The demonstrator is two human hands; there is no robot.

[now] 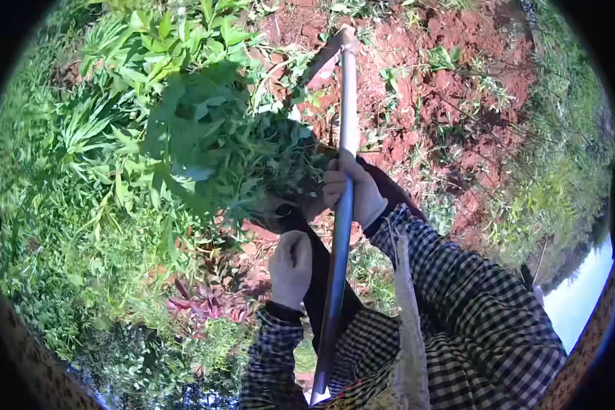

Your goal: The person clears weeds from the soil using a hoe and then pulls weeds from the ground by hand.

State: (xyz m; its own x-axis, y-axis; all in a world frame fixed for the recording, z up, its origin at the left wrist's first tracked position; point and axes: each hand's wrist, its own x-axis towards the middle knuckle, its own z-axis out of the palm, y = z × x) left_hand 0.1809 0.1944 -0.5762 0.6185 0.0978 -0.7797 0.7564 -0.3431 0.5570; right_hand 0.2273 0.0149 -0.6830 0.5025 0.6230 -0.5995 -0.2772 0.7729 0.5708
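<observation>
A long-handled hoe (343, 239) runs up the middle of the view, its handle pale near the head and blue-grey lower down. My right hand (362, 190) is wrapped round the handle at about mid-length. At the far end, the hoe's blade (323, 63) points left over the red soil, close to some green plants. The handle's near end reaches down against my checked shirt (372, 335). My left hand (290, 268) is off the handle, a little to its left, with its fingers curled in and nothing visible in them.
Leafy green plants (82, 184) fill the left side. Bare red soil (451, 102) with scattered weeds lies ahead and to the right. Some reddish-purple leaves (208, 301) grow lower left. A pale cloth strip (408, 321) hangs down in front of me. Dark shadow covers part of the greenery.
</observation>
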